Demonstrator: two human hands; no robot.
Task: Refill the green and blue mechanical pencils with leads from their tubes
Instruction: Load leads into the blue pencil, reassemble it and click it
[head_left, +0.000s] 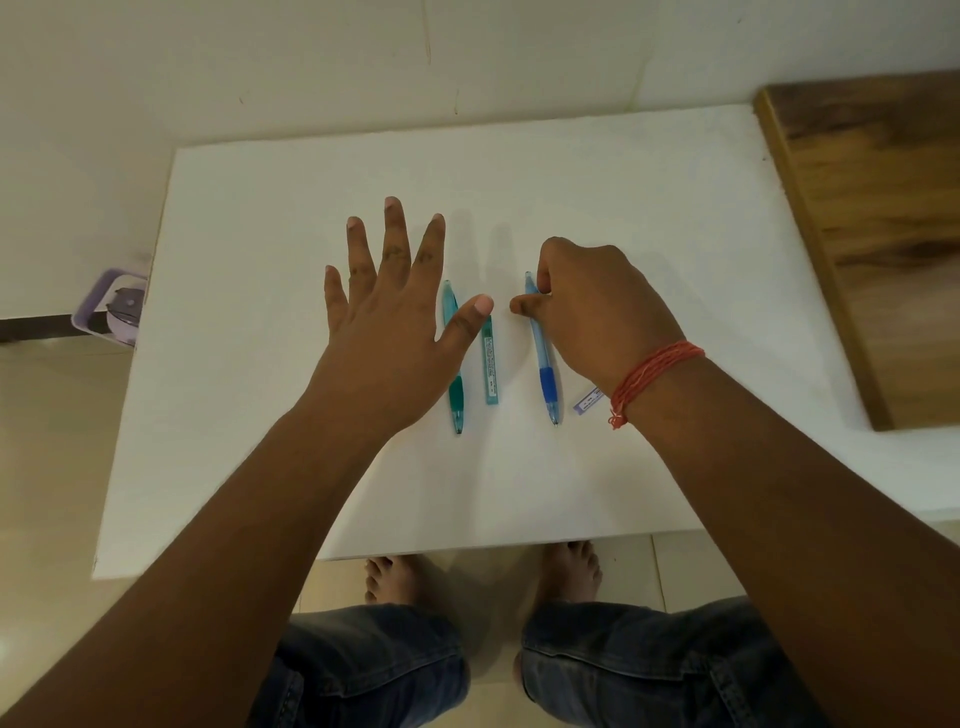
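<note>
A green mechanical pencil (455, 389) lies on the white table (260, 364), tip toward me, with a green lead tube (490, 364) just to its right. My left hand (387, 312) hovers spread over the pencil's upper half, holding nothing. Further right lies the blue mechanical pencil (545, 374). My right hand (597, 306) curls round its upper end, thumb and fingers pinching the barrel. A pale blue lead tube (586, 402) peeks out beside my right wrist, mostly hidden.
A wooden board (872, 234) lies along the table's right side. A purple container (111, 306) sits on the floor off the left edge. My knees and bare feet are below the table's near edge. A wall runs behind the table.
</note>
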